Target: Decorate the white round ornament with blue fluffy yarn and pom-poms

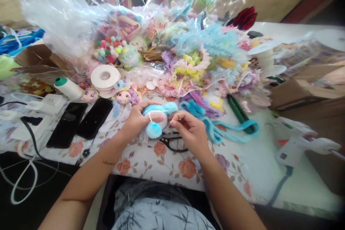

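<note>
My left hand point(138, 119) is closed round a small craft piece point(157, 116): a white ring with fluffy light-blue trim, a short row of white beads and a blue pompom hanging below. My right hand point(188, 129) pinches at the right side of the same piece with thumb and forefinger. Both hands hover just above the floral tablecloth point(151, 161). Black scissors point(172, 141) lie on the cloth right under my hands. Blue fuzzy pipe cleaners point(215, 129) curl on the table just right of my right hand.
Two black phones point(81, 122) and a white power strip point(44, 106) lie at left. A spool of white tape point(105, 77), a thread cone point(67, 87), small doll heads point(125, 97) and heaps of pastel trims point(194, 61) fill the back. A white glue gun point(304, 145) sits right, cardboard boxes point(302, 93) beyond.
</note>
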### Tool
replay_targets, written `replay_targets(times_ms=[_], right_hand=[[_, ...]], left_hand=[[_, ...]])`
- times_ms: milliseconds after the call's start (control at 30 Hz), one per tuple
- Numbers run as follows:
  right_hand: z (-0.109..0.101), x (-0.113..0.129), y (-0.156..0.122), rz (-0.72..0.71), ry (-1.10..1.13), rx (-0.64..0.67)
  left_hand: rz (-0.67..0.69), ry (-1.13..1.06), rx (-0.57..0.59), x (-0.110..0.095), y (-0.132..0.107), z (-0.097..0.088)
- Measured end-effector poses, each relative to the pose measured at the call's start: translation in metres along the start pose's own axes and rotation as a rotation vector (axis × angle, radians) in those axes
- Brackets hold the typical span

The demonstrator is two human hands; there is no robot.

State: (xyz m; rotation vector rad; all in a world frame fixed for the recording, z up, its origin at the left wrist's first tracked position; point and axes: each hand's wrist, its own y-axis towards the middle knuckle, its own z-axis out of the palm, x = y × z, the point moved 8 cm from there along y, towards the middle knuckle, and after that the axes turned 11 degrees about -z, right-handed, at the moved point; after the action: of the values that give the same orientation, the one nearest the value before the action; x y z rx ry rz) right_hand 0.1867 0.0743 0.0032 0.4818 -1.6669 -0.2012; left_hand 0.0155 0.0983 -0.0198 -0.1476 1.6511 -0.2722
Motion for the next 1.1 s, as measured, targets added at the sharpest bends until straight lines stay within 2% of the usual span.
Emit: replay_targets(times_ms=[67,133,233,300,433,600,667,733,767,800,867,900,933,967,1000,1067,1100], right_hand=[[-0.002,0.012,0.0,-0.142,-0.138,-0.049],[0.001,0.018,-0.001,-0.222,-0.188,-0.039],[0.006,0.015,-0.002,-0.222,-0.171,0.003],[0.003,0.013,-0.002,-0.202,-0.192,-0.025],[-0.005,0.017,-0.002,-0.237,-0.279,-0.117],[0.001,0.023,-0.002,-0.295,-0.345,-0.071],[-0.001,0.019,-0.002,-0.222,-0.231,-0.068],[-0.009,0.013,-0.002,-0.119,-0.002,-0.067],[-0.009,0.011,-0.001,-0.072,0.13,0.002],[-0.005,0.012,-0.001,-0.037,0.259,0.136],[0.016,0.019,-0.017,0.036,0.424,0.665],[0.02,0.02,-0.028,0.073,0.433,0.879],[0.018,0.016,-0.03,0.112,0.394,0.932],[0.011,0.008,-0.025,0.153,0.323,0.847],[-0.001,-0.002,-0.014,0.183,0.237,0.647],[-0.031,-0.016,0.002,0.196,0.082,0.157],[-0.039,-0.018,0.003,0.18,0.035,-0.014]], left_hand=[[-0.185,-0.166,0.119,0.015,0.002,0.008],[-0.303,-0.258,0.233,0.024,0.0,0.018],[-0.36,-0.311,0.384,0.028,-0.004,0.034],[-0.392,-0.318,0.434,0.031,-0.007,0.041],[-0.432,-0.307,0.367,0.035,-0.006,0.04],[-0.263,-0.263,0.21,0.02,-0.004,0.028],[-0.234,-0.274,0.214,0.017,-0.004,0.027],[-0.248,-0.309,0.241,0.018,-0.003,0.027],[-0.259,-0.327,0.249,0.018,-0.003,0.027],[-0.27,-0.34,0.248,0.019,-0.002,0.027],[-0.289,-0.362,0.233,0.021,-0.001,0.026],[-0.296,-0.376,0.227,0.022,-0.001,0.025],[-0.297,-0.39,0.223,0.022,-0.001,0.025],[-0.292,-0.402,0.222,0.022,-0.001,0.026],[-0.279,-0.41,0.222,0.021,-0.001,0.026],[-0.233,-0.409,0.218,0.017,-0.002,0.026],[-0.204,-0.4,0.214,0.015,-0.003,0.026]])
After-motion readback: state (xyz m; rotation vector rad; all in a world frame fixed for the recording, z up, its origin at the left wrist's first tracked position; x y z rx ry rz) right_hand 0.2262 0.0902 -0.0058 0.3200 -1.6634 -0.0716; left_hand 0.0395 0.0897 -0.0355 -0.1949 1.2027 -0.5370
